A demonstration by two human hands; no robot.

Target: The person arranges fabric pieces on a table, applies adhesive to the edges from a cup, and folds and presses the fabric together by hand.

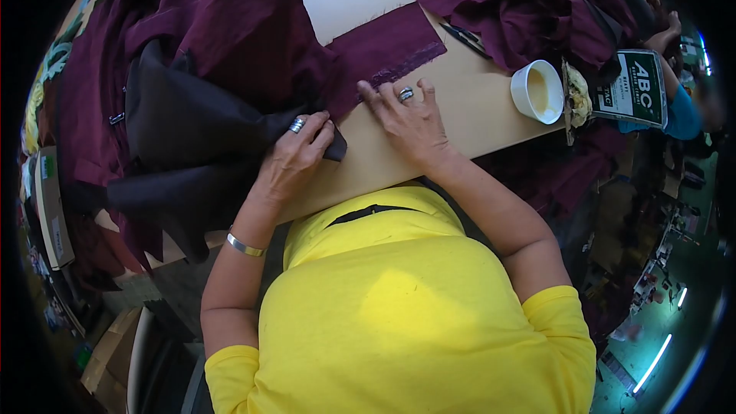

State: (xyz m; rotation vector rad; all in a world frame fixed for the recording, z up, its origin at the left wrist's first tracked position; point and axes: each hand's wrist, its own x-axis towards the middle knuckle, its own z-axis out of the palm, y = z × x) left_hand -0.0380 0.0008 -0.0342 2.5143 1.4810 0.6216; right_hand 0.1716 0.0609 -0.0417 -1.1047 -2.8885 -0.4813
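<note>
On the table's near edge, maroon fabric (387, 38) lies flat, with a shiny, frayed-looking strip along its lower side. My right hand (414, 119), wearing a ring, touches that lower side with its fingertips; its fingers are apart and its thumb is hidden. Dark brown cloth (184, 119), joined or laid against the maroon, drapes over the table at the left. My left hand (300, 149), with rings and a metal bracelet, has its fingers curled closed on the dark cloth's corner. What lies under those fingers is hidden.
A white bowl (537, 92) of yellowish paste stands at the table's right edge, beside a crusted yellowish lump (576, 96) and an ABC-labelled can (640, 88). Pen-like tools (465, 40) lie by a maroon heap (529, 8). Another person's arm (668, 69) shows at right.
</note>
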